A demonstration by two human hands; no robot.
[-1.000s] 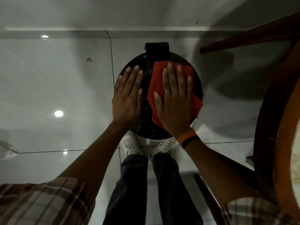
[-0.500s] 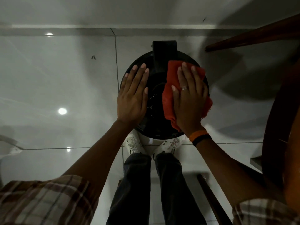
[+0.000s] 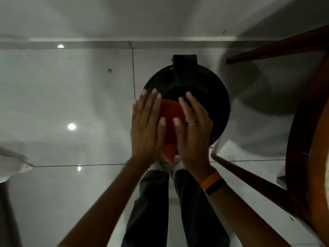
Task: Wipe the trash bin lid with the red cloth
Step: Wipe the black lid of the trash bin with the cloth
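Fingers [image 3: 184,102] of 2 hands flat, 1 red cloth [image 3: 170,120] btwn, on 1 lid [image 3: 213,93].

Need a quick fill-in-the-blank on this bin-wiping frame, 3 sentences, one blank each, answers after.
1. The cloth between the two hands is ____ in colour.
2. The ring sits on a finger of the ____ hand.
3. The left hand and the cloth lie on the round, black bin ____.

Missing words: red; right; lid
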